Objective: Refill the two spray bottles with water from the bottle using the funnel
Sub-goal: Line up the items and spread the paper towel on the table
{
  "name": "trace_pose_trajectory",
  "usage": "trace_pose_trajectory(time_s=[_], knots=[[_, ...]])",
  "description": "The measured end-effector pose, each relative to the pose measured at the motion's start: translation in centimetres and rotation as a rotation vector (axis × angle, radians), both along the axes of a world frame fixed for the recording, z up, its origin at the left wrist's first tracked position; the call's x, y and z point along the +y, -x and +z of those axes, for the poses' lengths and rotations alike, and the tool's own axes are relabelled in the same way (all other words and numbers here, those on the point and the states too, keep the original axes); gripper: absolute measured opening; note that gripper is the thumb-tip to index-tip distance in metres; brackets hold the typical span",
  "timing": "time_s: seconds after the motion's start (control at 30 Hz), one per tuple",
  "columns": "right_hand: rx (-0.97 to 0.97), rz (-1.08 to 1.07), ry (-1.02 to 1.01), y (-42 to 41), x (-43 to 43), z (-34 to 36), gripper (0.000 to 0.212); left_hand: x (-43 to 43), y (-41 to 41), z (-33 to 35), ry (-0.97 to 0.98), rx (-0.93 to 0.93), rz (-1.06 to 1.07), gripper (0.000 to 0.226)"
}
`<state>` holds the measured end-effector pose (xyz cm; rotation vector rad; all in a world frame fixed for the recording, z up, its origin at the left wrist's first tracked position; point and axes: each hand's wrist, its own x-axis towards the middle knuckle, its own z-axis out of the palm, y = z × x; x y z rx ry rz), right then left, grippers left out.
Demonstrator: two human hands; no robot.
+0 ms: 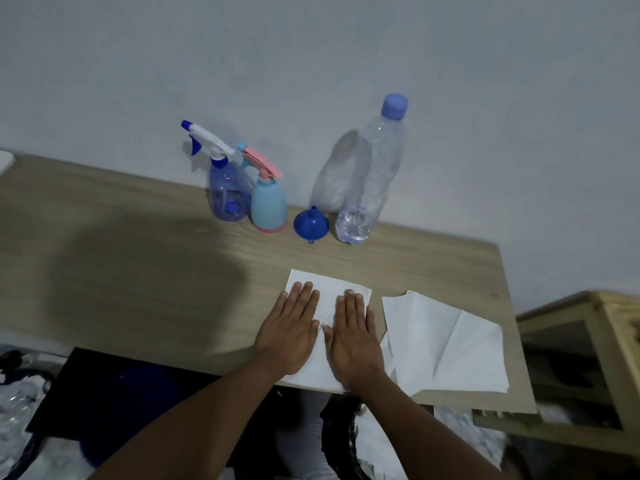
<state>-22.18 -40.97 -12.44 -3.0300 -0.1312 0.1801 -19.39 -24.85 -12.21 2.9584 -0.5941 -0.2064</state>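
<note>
You have not begun the refill: on the table the capped water bottle stands by the wall, seemingly low on water. The clear spray bottle, pale blue spray bottle and funnel stand to its left, so next you unscrew a sprayer. Your left hand and right hand press flat on a white napkin, fingers straight, close together, gripping nothing.

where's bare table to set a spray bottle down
Widest: table left of the blue spray bottle and left hand. Also the strip between funnel and left napkin. Crowded: back row, and front right by the right napkin.
</note>
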Motion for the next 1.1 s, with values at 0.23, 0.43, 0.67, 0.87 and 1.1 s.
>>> trace_pose_trajectory(time_s=[0.23,0.43,0.67,0.87,1.1], knots=[[0.010,0.023,0.031,2.7,0.9,-0.1,0.067,0.8,3.3,-0.2,-0.011,0.003,0.017,0.063],[0.008,0.093,0.042,4.2,2.5,-0.3,0.068,3.1,5.2,-0.1,-0.008,0.001,0.036,0.065],[0.006,0.196,0.041,2.6,6.8,0.0,0.069,7.9,4.5,-0.2,0.011,-0.020,0.100,0.066],[0.040,0.266,-0.007,-1.5,14.0,0.1,0.068,15.3,2.0,-0.6,0.000,-0.025,0.183,0.064],[0.094,0.370,-0.048,-8.6,23.8,0.1,0.074,24.8,-3.6,-0.6,-0.012,-0.009,0.316,0.065]])
